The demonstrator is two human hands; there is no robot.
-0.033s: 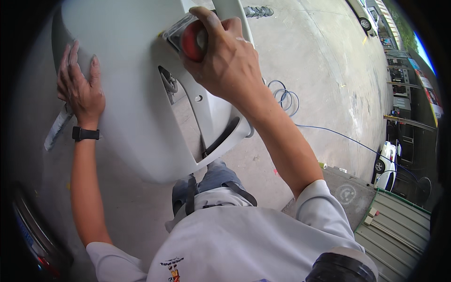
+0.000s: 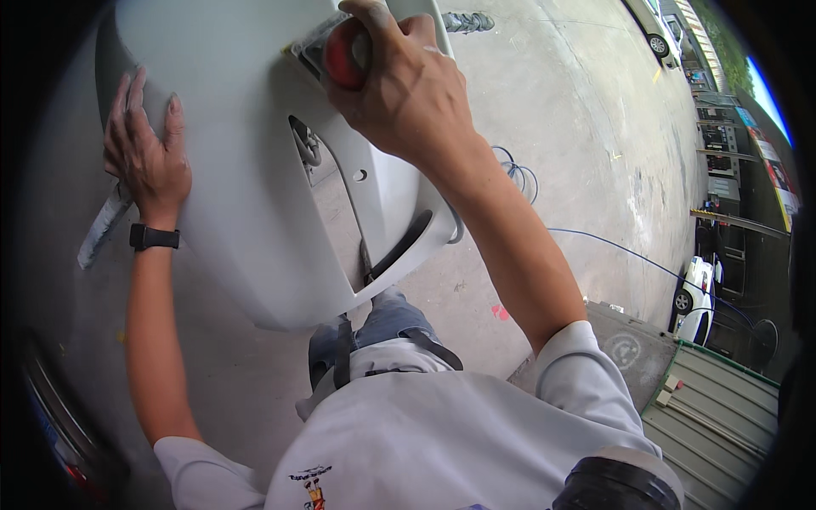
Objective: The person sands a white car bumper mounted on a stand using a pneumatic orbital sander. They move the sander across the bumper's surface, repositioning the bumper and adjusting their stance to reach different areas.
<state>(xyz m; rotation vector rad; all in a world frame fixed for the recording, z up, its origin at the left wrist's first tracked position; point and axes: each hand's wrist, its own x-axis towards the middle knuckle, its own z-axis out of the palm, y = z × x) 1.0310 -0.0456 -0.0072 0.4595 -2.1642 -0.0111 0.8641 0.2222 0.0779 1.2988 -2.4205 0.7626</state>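
A pale grey-white car bumper (image 2: 225, 187) is held up in front of my body, with an open slot and a small round hole on its right part. Fingers stretched, my left hand (image 2: 149, 166) lies flat on its left side; a black watch (image 2: 155, 237) is on that wrist. My right hand (image 2: 408, 106) grips a hand sander (image 2: 344, 61) by its round red knob. The sander's flat rectangular base sits against the upper right of the bumper. Part of the tool is hidden behind my fingers.
Wrapped support arms stick out past the bumper, one at the upper right (image 2: 467, 22), another at the left (image 2: 104, 228). A thin blue hose (image 2: 616, 247) loops over the concrete floor. A white car (image 2: 695, 293) and ribbed metal panel (image 2: 714, 416) are at the right.
My right hand has shifted slightly up and left across the bumper with the hand sander. My left hand stays where it was on the surface.
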